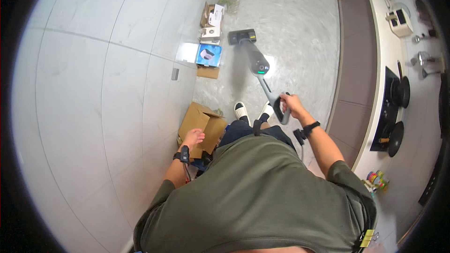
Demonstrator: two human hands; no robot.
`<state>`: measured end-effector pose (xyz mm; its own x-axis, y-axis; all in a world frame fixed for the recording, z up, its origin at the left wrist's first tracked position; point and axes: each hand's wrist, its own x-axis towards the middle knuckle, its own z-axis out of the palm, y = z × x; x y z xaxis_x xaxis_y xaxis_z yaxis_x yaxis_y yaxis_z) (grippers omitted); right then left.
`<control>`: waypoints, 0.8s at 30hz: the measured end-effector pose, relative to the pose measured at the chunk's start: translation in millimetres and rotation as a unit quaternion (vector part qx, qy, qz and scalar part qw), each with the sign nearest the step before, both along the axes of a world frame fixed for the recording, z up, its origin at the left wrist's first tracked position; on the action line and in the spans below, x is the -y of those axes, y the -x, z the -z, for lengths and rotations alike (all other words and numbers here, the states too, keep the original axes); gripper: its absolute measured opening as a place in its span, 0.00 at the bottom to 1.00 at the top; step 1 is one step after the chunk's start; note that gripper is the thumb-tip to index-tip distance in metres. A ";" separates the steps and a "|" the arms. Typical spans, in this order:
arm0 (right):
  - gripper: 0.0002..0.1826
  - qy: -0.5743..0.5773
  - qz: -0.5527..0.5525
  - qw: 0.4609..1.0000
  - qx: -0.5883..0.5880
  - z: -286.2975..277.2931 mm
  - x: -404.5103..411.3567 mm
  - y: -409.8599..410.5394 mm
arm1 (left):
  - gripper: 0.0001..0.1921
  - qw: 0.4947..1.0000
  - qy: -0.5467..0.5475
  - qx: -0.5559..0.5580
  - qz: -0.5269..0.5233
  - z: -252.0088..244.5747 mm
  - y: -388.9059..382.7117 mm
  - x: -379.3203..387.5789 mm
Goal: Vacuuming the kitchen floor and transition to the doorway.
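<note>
My right hand (292, 105) is closed around the grey loop handle of an upright floor cleaner (259, 64). Its body leans away from me, with a small green light lit on top, and its dark floor head (242, 37) rests on the grey floor beside the row of boxes. My left hand (194, 137) holds nothing; its fingers are partly bent, and it appears above an open cardboard box (197, 117). Whether it touches the box cannot be told. Both wrists wear black straps with small devices.
Small boxes, one a blue box (209, 55), line the tiled wall (130, 66) at left. Near them lies a green plant-like bundle (227, 0). Cabinets (357, 77) run along the right under a counter with a black cooktop (385, 112) and pans. My feet in white shoes (241, 110) stand close by.
</note>
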<state>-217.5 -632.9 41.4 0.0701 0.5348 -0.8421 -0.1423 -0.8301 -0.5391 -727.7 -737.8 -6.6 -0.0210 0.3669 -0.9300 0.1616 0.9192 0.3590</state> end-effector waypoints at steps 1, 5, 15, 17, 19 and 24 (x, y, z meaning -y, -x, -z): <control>0.13 0.016 -0.004 1.000 0.005 -6.7 11.8 -10.3 | 0.16 1.000 -0.010 0.008 -0.003 1.9 -3.9 -6.2; 0.13 0.067 -0.033 0.996 0.044 -63.0 45.7 -26.8 | 0.17 0.999 -0.024 0.023 0.001 1.9 -11.3 -28.2; 0.13 0.057 0.111 0.991 -0.054 -53.3 50.2 -18.8 | 0.19 0.998 -0.021 0.006 0.052 -5.1 -9.9 -59.3; 0.13 0.041 0.157 0.983 -0.086 -24.6 31.5 -13.4 | 0.19 0.998 -0.025 0.004 0.052 -7.0 -8.4 -61.5; 0.13 0.019 0.205 0.973 -0.101 4.3 6.3 -5.4 | 0.19 0.997 -0.036 -0.016 0.060 -12.9 -13.0 -64.0; 0.12 -0.044 0.273 0.953 -0.127 61.7 -72.5 20.3 | 0.20 0.998 -0.051 -0.022 0.040 -32.1 -6.2 -40.5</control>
<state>-237.8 -560.4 -20.3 0.1582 0.5469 -0.8221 -0.6752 -0.5476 -0.4942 -721.4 -697.3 25.5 -0.0274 0.4617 -0.8866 0.2508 0.8618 0.4410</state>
